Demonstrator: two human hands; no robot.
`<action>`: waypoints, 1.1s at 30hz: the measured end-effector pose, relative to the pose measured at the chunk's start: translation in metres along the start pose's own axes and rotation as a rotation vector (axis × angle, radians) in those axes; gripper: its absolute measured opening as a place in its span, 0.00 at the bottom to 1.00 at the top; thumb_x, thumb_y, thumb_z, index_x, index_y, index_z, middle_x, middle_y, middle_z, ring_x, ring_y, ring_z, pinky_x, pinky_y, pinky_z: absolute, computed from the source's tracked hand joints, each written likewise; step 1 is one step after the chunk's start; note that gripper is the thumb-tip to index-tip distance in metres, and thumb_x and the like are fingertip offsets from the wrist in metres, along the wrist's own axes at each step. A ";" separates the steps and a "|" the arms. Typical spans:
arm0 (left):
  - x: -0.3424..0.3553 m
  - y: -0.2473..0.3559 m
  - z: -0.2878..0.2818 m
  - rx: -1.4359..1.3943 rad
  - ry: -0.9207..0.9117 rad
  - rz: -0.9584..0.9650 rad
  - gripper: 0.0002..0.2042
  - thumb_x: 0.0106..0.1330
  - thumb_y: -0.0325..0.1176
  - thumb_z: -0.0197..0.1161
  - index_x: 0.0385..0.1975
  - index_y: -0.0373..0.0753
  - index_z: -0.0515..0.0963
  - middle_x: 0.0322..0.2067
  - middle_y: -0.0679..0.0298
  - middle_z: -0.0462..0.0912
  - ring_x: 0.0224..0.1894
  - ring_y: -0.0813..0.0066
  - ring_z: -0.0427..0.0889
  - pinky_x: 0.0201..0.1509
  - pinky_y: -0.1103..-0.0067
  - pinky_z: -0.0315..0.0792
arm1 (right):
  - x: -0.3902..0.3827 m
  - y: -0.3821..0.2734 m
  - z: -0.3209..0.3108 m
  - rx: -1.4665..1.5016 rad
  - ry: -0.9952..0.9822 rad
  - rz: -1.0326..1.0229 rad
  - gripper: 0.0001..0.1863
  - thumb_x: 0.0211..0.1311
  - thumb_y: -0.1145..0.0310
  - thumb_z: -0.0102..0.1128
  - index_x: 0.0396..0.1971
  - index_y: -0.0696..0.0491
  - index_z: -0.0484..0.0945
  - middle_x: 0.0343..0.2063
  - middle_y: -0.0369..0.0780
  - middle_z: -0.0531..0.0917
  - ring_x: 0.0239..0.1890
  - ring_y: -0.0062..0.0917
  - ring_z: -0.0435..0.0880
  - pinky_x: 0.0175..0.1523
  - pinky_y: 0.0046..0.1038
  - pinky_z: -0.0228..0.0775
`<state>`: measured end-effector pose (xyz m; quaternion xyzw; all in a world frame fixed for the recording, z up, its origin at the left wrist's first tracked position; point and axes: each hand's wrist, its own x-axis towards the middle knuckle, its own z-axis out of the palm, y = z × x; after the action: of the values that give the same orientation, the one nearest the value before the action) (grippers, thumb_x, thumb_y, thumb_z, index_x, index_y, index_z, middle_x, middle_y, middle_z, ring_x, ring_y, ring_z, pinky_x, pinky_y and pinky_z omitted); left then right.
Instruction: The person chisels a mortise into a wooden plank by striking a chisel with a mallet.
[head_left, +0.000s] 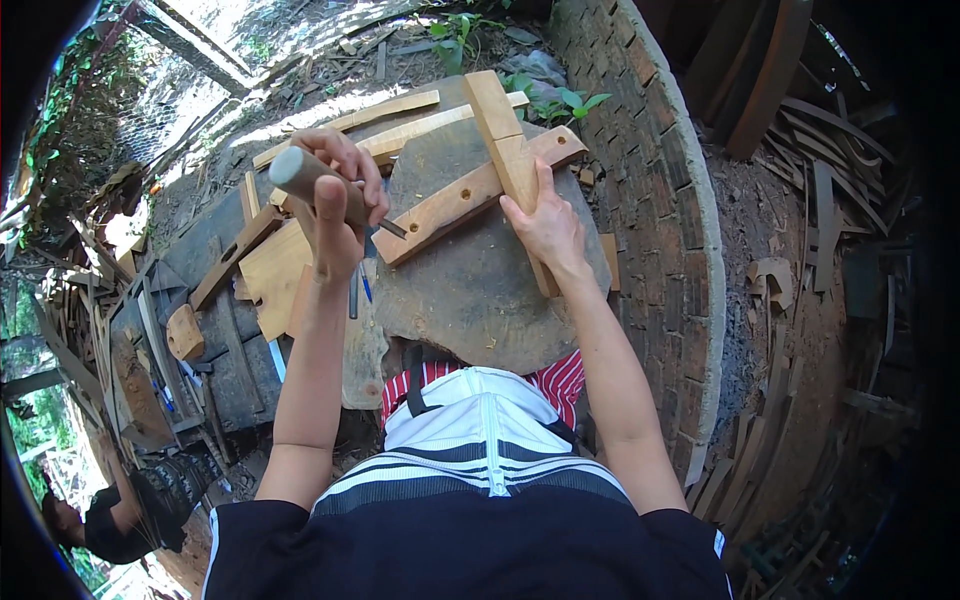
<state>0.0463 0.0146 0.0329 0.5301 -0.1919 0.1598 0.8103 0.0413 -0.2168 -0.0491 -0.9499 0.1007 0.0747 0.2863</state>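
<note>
Head cam: my L hand is curled tight round the wooden handle of a chisel, thumb sticking up alongside, butt end facing the cam. Thin metal blade angles down-right to the L end of a drilled plank, tip right by the hole there; can't tell if it's touching. Plank lies diag. btwn my hands on a dark wooden bench, w/ 3 round holes along its top face.

R hand is part-closed on a squared wooden bar, thumb on the L side, index finger stretched fwd along it. Bar crosses over the plank, L of the R-most hole, its lower end running under my wrist.

L of the bench: a blue pen near my L forearm, plus a flat wood offcut. Curved brick wall on the R; co-worker far lower L.
</note>
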 end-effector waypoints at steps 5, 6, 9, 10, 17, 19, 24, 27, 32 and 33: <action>0.005 -0.013 0.002 0.008 0.163 0.178 0.25 0.65 0.56 0.62 0.35 0.38 0.63 0.18 0.67 0.68 0.13 0.79 0.72 0.12 0.82 0.68 | 0.001 0.004 0.000 0.015 0.001 -0.010 0.43 0.57 0.43 0.59 0.68 0.41 0.51 0.40 0.57 0.83 0.45 0.55 0.81 0.51 0.49 0.72; 0.004 -0.017 -0.001 0.145 0.163 0.226 0.24 0.67 0.56 0.59 0.36 0.38 0.64 0.19 0.66 0.69 0.13 0.78 0.71 0.13 0.81 0.69 | 0.002 0.004 0.000 0.020 0.002 -0.011 0.43 0.57 0.43 0.59 0.68 0.41 0.51 0.40 0.58 0.83 0.45 0.55 0.81 0.51 0.49 0.72; 0.000 -0.022 -0.002 0.276 0.183 0.230 0.24 0.69 0.57 0.53 0.37 0.37 0.66 0.20 0.64 0.71 0.13 0.77 0.70 0.15 0.79 0.70 | -0.001 0.002 0.001 0.007 0.037 -0.029 0.41 0.57 0.47 0.60 0.68 0.39 0.51 0.37 0.56 0.84 0.43 0.54 0.82 0.48 0.50 0.73; -0.001 -0.023 -0.001 0.275 0.203 0.185 0.24 0.70 0.57 0.52 0.37 0.37 0.67 0.19 0.63 0.71 0.13 0.77 0.69 0.16 0.79 0.69 | -0.001 0.002 0.002 0.006 0.038 -0.027 0.41 0.57 0.47 0.60 0.68 0.39 0.51 0.37 0.56 0.84 0.43 0.54 0.82 0.48 0.50 0.73; 0.001 -0.028 0.000 0.144 0.238 0.015 0.27 0.71 0.60 0.47 0.35 0.36 0.69 0.16 0.68 0.67 0.13 0.82 0.65 0.16 0.85 0.60 | 0.000 0.007 0.005 -0.006 0.047 -0.029 0.41 0.57 0.47 0.60 0.67 0.40 0.51 0.37 0.56 0.84 0.42 0.55 0.83 0.47 0.50 0.74; 0.001 -0.031 -0.007 0.140 0.162 0.039 0.28 0.71 0.61 0.46 0.32 0.37 0.68 0.16 0.68 0.67 0.12 0.83 0.64 0.16 0.85 0.60 | 0.001 0.005 0.004 -0.011 0.047 -0.033 0.41 0.57 0.47 0.60 0.67 0.40 0.51 0.36 0.56 0.84 0.42 0.55 0.83 0.46 0.50 0.74; 0.003 -0.038 -0.010 0.149 0.064 0.052 0.24 0.71 0.58 0.50 0.32 0.37 0.67 0.15 0.67 0.65 0.10 0.83 0.60 0.13 0.84 0.57 | 0.001 0.004 0.005 -0.025 0.055 -0.039 0.41 0.57 0.47 0.59 0.67 0.40 0.51 0.36 0.56 0.84 0.42 0.55 0.83 0.46 0.50 0.74; -0.004 -0.039 -0.006 0.166 0.052 0.032 0.20 0.68 0.49 0.60 0.27 0.37 0.69 0.14 0.69 0.67 0.13 0.84 0.64 0.15 0.85 0.59 | 0.000 0.006 0.006 -0.016 0.054 -0.046 0.41 0.57 0.47 0.59 0.67 0.40 0.51 0.37 0.56 0.84 0.42 0.55 0.83 0.47 0.50 0.74; -0.015 -0.041 0.007 0.372 0.124 -0.014 0.10 0.59 0.29 0.66 0.20 0.38 0.73 0.16 0.72 0.73 0.20 0.87 0.70 0.26 0.85 0.66 | -0.005 0.003 0.006 -0.022 0.055 -0.053 0.41 0.57 0.47 0.60 0.68 0.41 0.51 0.37 0.56 0.84 0.43 0.55 0.82 0.48 0.50 0.74; -0.014 -0.044 0.007 0.368 0.126 -0.006 0.10 0.59 0.29 0.66 0.20 0.38 0.73 0.16 0.72 0.73 0.20 0.87 0.70 0.26 0.85 0.66 | -0.004 0.003 0.005 -0.006 0.062 -0.041 0.41 0.57 0.47 0.60 0.68 0.41 0.52 0.38 0.56 0.83 0.44 0.55 0.82 0.49 0.49 0.73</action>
<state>0.0538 -0.0099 -0.0061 0.6587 -0.1069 0.2229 0.7107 0.0363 -0.2159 -0.0547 -0.9545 0.0897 0.0395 0.2817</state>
